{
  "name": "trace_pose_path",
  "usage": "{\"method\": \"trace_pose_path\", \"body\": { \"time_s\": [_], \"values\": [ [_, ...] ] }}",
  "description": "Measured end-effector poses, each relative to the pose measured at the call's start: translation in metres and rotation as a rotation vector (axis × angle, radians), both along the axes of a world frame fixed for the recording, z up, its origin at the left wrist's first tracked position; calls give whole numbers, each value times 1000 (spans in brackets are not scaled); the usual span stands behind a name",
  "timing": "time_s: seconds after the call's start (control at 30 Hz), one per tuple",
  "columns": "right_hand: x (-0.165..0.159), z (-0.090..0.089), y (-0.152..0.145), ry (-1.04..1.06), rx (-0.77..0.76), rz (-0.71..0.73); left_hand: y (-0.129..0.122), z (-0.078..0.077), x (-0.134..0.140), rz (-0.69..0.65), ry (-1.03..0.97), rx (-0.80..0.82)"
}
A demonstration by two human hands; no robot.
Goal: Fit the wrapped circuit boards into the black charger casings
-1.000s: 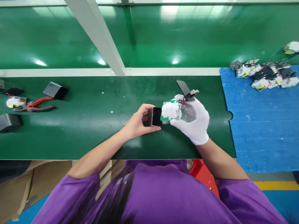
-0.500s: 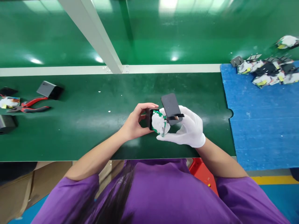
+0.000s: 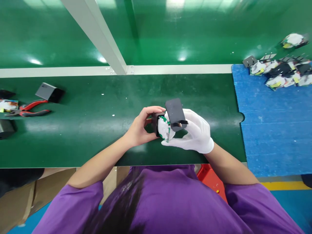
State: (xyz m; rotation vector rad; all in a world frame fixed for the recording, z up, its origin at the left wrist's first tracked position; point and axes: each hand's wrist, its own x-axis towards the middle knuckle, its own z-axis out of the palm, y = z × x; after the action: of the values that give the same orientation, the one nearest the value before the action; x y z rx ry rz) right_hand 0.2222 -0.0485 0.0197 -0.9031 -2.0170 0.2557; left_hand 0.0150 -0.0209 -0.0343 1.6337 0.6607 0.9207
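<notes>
My bare left hand [image 3: 139, 128] is closed around a black casing [image 3: 154, 124], its open side facing right. In a white glove, my right hand [image 3: 195, 131] grips a circuit board [image 3: 163, 127] covered in white filler, with green edges showing. The board's left edge is at the mouth of the casing; how far it sits inside I cannot tell. A flat black end plate with plug pins [image 3: 175, 113] stands tilted over the right side of the board, in front of the gloved fingers. The glove hides part of the board.
Red-handled pliers [image 3: 31, 109] lie at the left beside a grey-and-black casing [image 3: 50, 92] and another circuit board [image 3: 9, 105]. Several filler-covered boards with black plates [image 3: 280, 73] are piled on the blue mat [image 3: 275, 130] at the right. A pale metal post [image 3: 97, 32] rises behind the bench.
The circuit board and its black end plate have moved slightly left, closer to the casing. My left hand keeps its hold. The whole view has shifted a little.
</notes>
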Motion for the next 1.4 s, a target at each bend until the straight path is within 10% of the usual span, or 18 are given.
{"method": "trace_pose_path", "body": {
  "time_s": [1.4],
  "values": [
    [2, -8, -1, 55, -44, -84, -1, 6, -1, 42, 81, -63]
  ]
}}
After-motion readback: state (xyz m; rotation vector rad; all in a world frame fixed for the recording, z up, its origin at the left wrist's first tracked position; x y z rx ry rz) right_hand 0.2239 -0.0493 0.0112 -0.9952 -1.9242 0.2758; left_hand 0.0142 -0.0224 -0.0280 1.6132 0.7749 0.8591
